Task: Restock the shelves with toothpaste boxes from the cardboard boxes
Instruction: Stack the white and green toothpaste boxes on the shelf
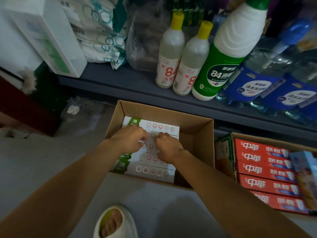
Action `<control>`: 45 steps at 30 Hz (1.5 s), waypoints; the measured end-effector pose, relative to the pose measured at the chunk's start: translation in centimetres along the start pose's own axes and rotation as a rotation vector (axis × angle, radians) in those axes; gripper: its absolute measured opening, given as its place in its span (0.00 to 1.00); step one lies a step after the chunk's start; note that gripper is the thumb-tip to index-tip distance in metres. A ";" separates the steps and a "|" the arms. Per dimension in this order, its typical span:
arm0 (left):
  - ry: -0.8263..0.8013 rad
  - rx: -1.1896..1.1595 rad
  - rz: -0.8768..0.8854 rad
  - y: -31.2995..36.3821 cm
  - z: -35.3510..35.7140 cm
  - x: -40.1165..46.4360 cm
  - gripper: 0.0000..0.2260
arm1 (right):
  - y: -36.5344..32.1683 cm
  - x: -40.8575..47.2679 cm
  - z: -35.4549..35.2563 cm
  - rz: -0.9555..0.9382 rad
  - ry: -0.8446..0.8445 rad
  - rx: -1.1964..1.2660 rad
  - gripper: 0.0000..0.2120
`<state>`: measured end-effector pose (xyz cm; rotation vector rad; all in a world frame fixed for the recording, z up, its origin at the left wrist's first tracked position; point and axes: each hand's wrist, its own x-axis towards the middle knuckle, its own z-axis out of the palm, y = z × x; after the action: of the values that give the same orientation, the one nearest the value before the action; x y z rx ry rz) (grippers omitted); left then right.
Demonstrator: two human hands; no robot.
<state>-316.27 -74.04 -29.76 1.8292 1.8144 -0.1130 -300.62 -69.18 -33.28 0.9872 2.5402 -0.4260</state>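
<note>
- White toothpaste boxes (155,170) are seen packed in an open cardboard box (197,134) at frame centre.
- Left hand (132,139) and right hand (169,147) are pressed onto them, fingers curled; whether anything is gripped cannot be told.

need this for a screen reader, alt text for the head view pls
Both hands, left hand and right hand, reach into an open cardboard box on white-and-green toothpaste boxes. Red toothpaste boxes sit right; bottles stand on the shelf.
</note>
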 end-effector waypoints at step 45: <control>-0.043 -0.045 -0.045 1.2 0.2 -2.4 0.09 | 6.2 -6.1 -2.6 0.113 0.059 0.037 0.19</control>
<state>-315.24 -76.20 -28.54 1.7431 1.8147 -0.1265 -292.79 -67.28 -29.13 1.1669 2.5204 -0.4180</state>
